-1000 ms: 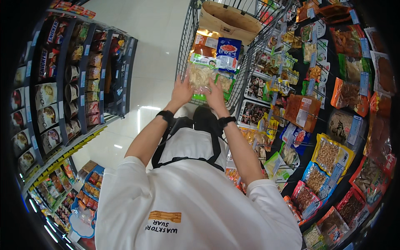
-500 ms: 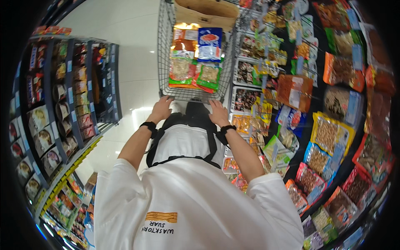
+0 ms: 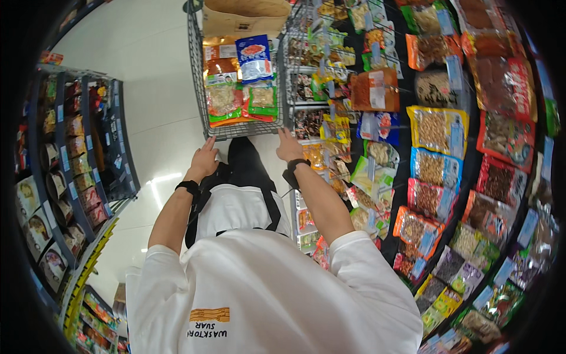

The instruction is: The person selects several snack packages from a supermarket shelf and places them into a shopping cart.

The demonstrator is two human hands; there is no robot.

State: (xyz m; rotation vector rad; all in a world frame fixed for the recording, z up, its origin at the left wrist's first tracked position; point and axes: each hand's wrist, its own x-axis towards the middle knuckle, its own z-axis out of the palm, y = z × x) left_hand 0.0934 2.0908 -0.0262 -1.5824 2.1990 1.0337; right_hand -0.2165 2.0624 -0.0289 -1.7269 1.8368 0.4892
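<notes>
A grey wire shopping cart (image 3: pixel 198 76) stands in front of me, its near edge at my hands. My left hand (image 3: pixel 204 159) is closed on the left end of that edge, and my right hand (image 3: pixel 289 146) on the right end. The undersides of the fingers are hidden. Inside the cart lie a blue and white food packet (image 3: pixel 254 59), a brown packet (image 3: pixel 220 59) and two clear-windowed bags, the left one red and green (image 3: pixel 224 99), the right one green-edged (image 3: pixel 261 99). A brown paper bag (image 3: pixel 244 16) fills the cart's far end.
Close on my right, sloping shelves carry hanging packets, a brown bag (image 3: pixel 375 90) and a yellow bag of nuts (image 3: pixel 437 128). Left of the aisle stands a dark shelf unit (image 3: pixel 121 141) with boxed and bagged goods. Pale glossy floor tiles (image 3: pixel 156 76) lie between.
The cart, my hands and my body have shifted left in the picture. More of the right-hand shelves shows, and the left shelf unit has slid toward the rim. Both hands stay at the cart.
</notes>
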